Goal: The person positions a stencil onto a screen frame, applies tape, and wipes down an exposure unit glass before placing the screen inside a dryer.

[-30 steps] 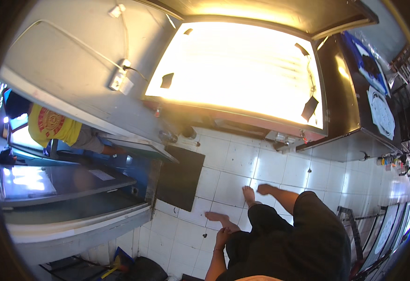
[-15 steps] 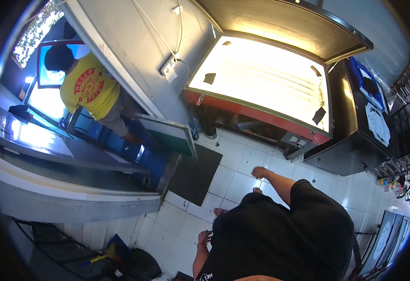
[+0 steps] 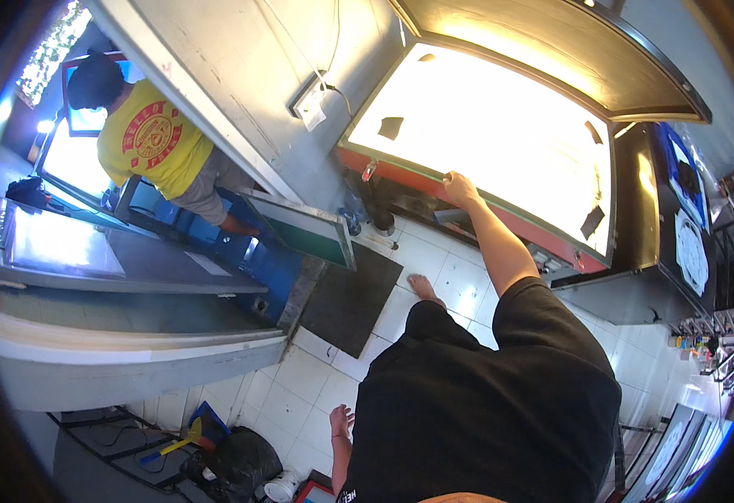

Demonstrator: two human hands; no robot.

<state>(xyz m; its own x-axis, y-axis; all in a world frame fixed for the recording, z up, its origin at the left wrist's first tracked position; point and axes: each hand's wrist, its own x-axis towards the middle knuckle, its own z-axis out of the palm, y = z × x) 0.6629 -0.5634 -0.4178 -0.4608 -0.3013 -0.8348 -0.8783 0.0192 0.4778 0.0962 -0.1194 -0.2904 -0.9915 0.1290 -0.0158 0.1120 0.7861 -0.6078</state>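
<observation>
The right hand (image 3: 461, 189) is at the near edge of the light box (image 3: 501, 126); I cannot tell whether it grips. The left hand (image 3: 342, 421) hangs loosely open, near left.

Light table (image 3: 492, 126) ahead, cabinet (image 3: 646, 239) on its right, right hand (image 3: 463, 190) at front edge

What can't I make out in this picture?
All in the head view:
Glowing box: glare washes out detail on its top.
Right hand: too small to tell whether it grips or just touches the box's front edge.
Screen: partly hidden by the other person.
Red-edged thing: cut off by the lower edge.
</observation>
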